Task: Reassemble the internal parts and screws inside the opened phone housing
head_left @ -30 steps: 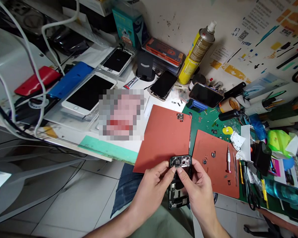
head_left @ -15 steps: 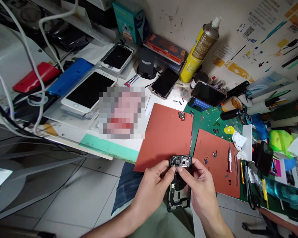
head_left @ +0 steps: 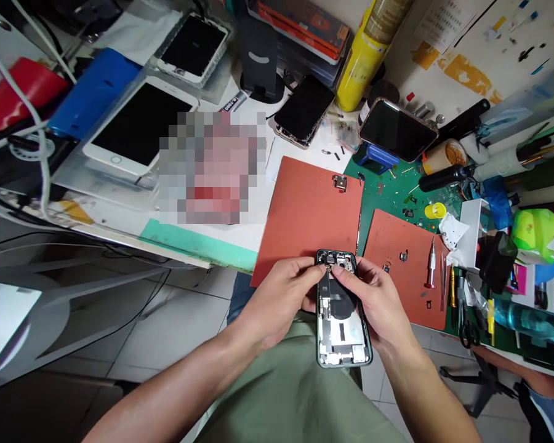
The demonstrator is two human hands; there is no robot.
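An opened smartphone (head_left: 344,332), its inner parts exposed, is held upright over my lap at the table's front edge. My left hand (head_left: 289,289) grips its left side, fingers behind and thumb on the upper inside of the phone. From the right side my right hand (head_left: 373,289) grips it too, its thumb pressing near the camera area. Both thumb tips are close together at the top; whatever lies beneath them is hidden. Just behind the phone is a red-brown mat (head_left: 311,215) with a small metal part (head_left: 340,183) at its far right corner.
A second red-brown mat (head_left: 410,246) carries small parts and a screwdriver (head_left: 431,264). Scissors (head_left: 467,326) lie at the right edge. Further back stand a yellow spray can (head_left: 362,64) and a phone on a blue stand (head_left: 397,130). A white-framed phone (head_left: 141,126) lies left. Another person's arm (head_left: 512,366) shows lower right.
My view has tilted down and shifted. The phone has tipped so that more of its inside faces me; both hands still hold it with thumbs at the top.
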